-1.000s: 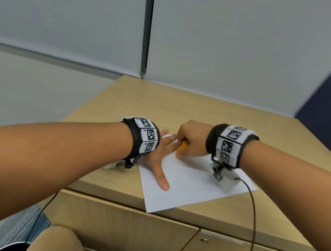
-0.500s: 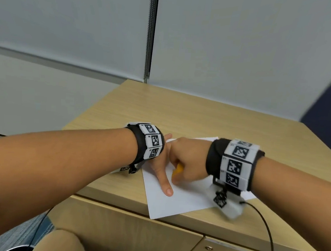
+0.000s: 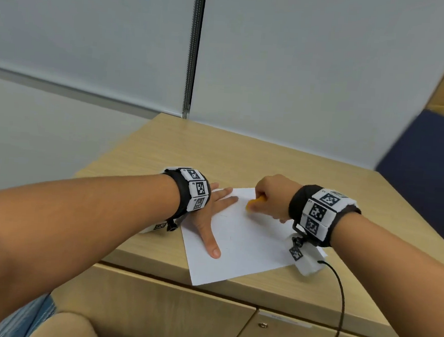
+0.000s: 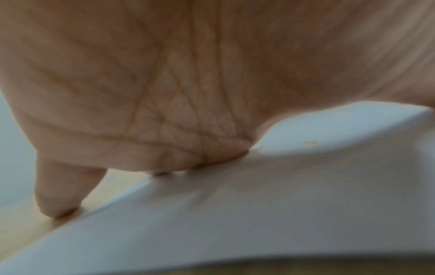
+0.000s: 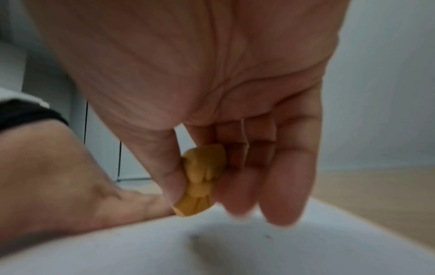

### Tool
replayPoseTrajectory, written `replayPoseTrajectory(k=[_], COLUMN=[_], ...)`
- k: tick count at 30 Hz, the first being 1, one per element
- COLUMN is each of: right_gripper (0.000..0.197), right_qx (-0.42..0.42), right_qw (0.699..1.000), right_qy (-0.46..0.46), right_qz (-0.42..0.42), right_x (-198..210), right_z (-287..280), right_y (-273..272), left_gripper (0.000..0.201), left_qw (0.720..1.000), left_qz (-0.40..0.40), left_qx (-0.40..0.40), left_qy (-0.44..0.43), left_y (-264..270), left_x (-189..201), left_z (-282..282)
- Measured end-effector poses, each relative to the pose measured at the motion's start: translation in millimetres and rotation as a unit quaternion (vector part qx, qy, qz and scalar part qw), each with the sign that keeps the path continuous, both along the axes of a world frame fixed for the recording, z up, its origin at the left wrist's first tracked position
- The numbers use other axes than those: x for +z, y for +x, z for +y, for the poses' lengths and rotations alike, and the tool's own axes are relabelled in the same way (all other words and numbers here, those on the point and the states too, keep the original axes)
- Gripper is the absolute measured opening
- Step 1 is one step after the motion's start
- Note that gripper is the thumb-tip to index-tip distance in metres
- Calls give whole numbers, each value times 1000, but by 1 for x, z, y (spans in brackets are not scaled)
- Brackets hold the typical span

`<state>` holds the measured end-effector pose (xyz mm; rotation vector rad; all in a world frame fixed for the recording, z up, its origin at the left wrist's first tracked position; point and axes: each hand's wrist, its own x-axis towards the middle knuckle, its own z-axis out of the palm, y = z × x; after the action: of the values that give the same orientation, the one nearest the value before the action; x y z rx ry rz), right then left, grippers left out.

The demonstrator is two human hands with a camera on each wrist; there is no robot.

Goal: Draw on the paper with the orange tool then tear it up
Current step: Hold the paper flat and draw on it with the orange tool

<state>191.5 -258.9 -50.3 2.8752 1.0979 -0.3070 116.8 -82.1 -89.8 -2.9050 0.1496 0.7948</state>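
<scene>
This is looking like an office. Pale grey partition panels (image 3: 303, 68), joined by a metal strip (image 3: 193, 59), are standing beyond the left hand (image 3: 212, 215) and right hand (image 3: 274, 196), closing off the far edge of a light wood-laminate bench (image 3: 243, 156). Below both hands, matching cabinet doors (image 3: 164, 310) are showing, one carrying a round metal fitting (image 3: 263, 325). A navy panel (image 3: 428, 171) is standing past the right hand.

Soft even light; wrist views blurred, close

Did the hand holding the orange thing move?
Yes. The right hand with the orange tool slid across the paper, away from the left hand, toward its far corner.
</scene>
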Motion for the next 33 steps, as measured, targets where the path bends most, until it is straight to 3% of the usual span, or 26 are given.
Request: replayPoseTrajectory(k=[5,9,12,16,23,30,33], right_gripper=[35,34,36,36,33,30,29], right_qx=[-20,32,89,139,171,188,163], right_qw=[999,996,992,988,982,980,986], right_qy=[-17,-36,-43,-27,12,-2,9], right_qz=[-36,-72,-76,-60,-84,62,39], right_x=[-18,-14,-14,-14,-5,-13,-11], right_z=[-31,-35,-36,-36,-20,12,25], right_y=[-8,-17,-19,-18,-14,-36,-27], left_gripper=[154,115,110,124,144,154,156], left_qw=[998,998,999,998,999,999,999], left_qz=[-34,-9,5,-36,-2,20,27], left_qx=[56,54,20,-17,-36,-32,-37], left_qy=[-3,-27,35,58,19,7,2], left_y=[-20,-45,-53,-30,5,12,15], left_x=[2,24,39,44,14,-6,-7], left_z=[-23,-48,-45,-25,3,12,13])
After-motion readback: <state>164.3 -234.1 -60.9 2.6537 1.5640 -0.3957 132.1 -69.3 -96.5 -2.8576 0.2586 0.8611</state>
